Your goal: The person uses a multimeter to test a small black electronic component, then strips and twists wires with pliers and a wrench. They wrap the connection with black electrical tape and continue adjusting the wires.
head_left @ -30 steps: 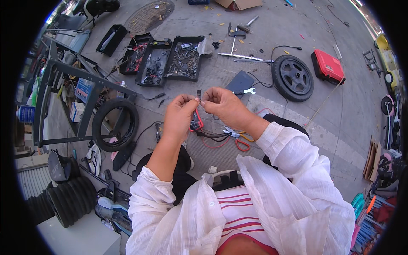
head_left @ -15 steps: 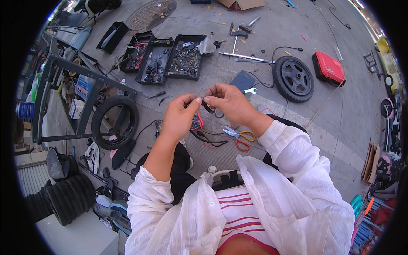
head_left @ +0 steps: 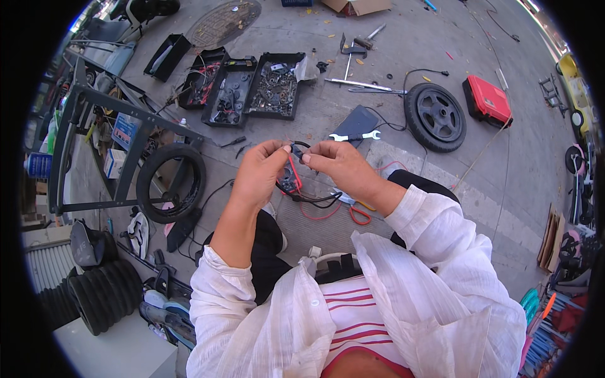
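Near the centre of the frame, our left hand (head_left: 267, 165) and right hand (head_left: 340, 161) pinch a slim black cable piece (head_left: 297, 151), presumably to steady it; metal scissors with orange-and-red handles (head_left: 349, 200) lie below, probably for easy reach.

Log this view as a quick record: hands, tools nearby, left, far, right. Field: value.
left_hand: left hand, fingers pinching black cable
right_hand: right hand, fingers pinching same cable
below_hands: red-and-black device; scissors, partly hidden by right forearm
beyond_right_hand: wrench, overlapping dark flat piece in view
left: tire, upright
far: parts boxes, three, black, side by side
right: wheel; red case, shut
surface: paved ground
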Motion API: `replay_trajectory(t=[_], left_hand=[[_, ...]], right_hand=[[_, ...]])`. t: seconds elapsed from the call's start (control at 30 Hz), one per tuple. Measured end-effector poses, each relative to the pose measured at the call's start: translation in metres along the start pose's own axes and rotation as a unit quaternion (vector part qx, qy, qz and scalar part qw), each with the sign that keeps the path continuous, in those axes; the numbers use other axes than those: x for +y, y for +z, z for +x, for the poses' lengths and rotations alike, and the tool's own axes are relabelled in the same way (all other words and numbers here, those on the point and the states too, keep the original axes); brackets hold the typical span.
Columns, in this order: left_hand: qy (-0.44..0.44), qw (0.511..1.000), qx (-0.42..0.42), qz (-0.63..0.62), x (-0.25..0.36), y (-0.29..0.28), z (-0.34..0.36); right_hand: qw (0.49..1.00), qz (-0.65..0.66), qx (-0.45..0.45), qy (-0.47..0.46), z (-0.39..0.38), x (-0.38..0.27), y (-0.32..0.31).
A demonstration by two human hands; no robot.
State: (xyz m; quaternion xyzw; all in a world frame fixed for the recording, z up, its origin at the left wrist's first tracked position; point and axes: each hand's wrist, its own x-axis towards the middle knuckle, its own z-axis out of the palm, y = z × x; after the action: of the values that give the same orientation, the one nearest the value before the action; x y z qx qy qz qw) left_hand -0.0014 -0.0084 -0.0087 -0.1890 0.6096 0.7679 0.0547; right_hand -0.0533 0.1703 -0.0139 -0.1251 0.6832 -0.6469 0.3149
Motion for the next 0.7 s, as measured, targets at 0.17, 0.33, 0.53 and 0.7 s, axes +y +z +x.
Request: replay_trajectory(t=[0.17,0.33,0.53,0.7], left_hand=[[0.017,0.999,0.007,0.042,-0.001,0.001,0.0],[0.049,0.995,0.012,0.084,-0.007,0.007,0.001],[0.17,0.961,-0.021,0.218,-0.009,0.01,-0.006],[0.099,0.983,0.003,0.156,-0.003,0.017,-0.01]], right_hand=[[0.997,-0.032,-0.001,-0.065,-0.001,-0.006,-0.001],[0.998,-0.013,-0.011,-0.058,0.003,-0.01,-0.007],[0.993,0.115,-0.022,-0.018,0.007,-0.013,-0.014],[0.985,0.165,-0.039,0.029,0.011,-0.009,-0.016]])
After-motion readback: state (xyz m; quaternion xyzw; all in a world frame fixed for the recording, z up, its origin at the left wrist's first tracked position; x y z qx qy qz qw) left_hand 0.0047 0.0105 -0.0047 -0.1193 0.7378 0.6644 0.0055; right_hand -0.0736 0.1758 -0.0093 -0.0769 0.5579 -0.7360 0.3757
